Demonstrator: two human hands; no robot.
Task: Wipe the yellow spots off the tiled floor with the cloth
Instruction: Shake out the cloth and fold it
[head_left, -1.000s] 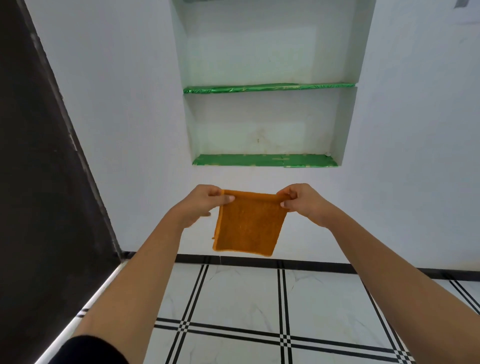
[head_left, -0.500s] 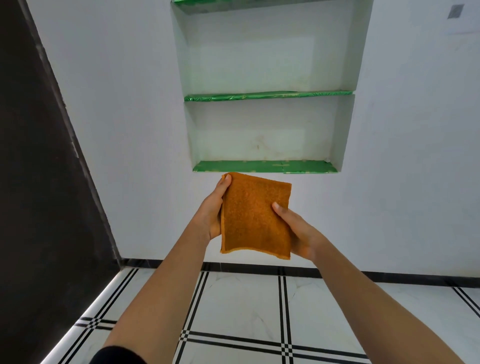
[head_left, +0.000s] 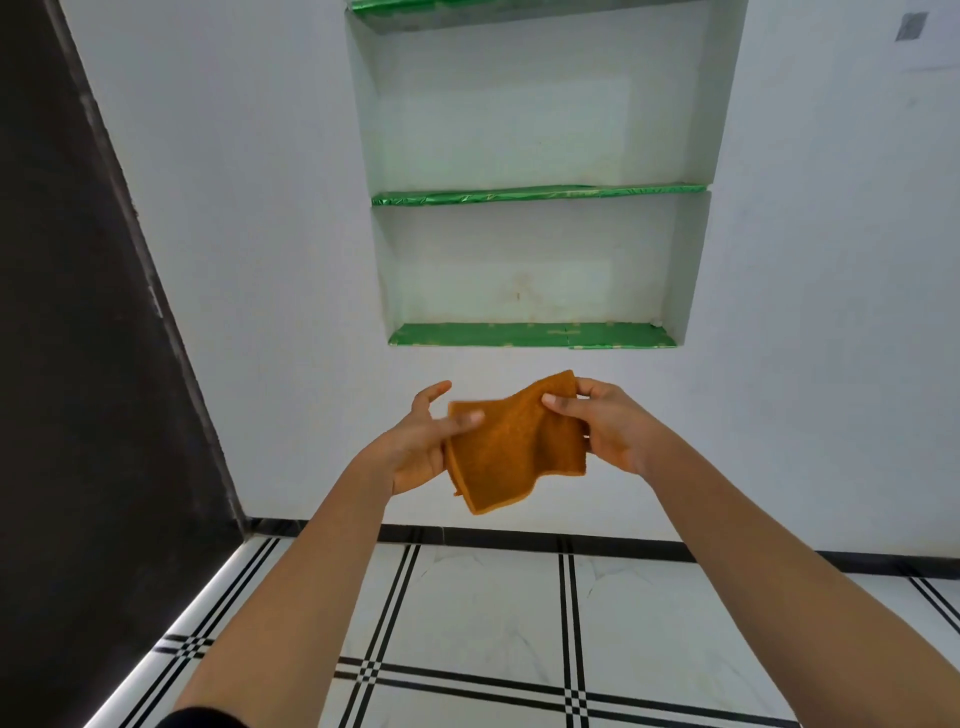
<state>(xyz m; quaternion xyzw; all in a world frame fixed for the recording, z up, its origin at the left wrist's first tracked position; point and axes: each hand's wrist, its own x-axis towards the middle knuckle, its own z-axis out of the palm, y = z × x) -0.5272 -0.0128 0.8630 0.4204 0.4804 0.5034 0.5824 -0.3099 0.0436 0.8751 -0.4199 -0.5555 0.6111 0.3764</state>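
We find the cloth held in the air between both hands, well above the tiled floor and touching no surface. The right hand pinches its upper right corner between thumb and fingertips. The left hand holds the left edge, thumb pressed on the front face and fingers behind, with one finger raised free above.

The cloth is doubled and slack. Its long run slants from the pinched top corner down to a loose corner that hangs lowest, between the forearms. The work surface lies straight below and ahead of the grip, so we judge that the coming move is a descent. Neither hand is clearly nearer the floor.

The floor is white marbled tile with paired black lines. No yellow spots show on the part in view, and we cannot say where they lie.

Ahead, a white wall holds a recessed niche with green-lined shelves. A black skirting band runs along its foot. A dark panel fills the left side.
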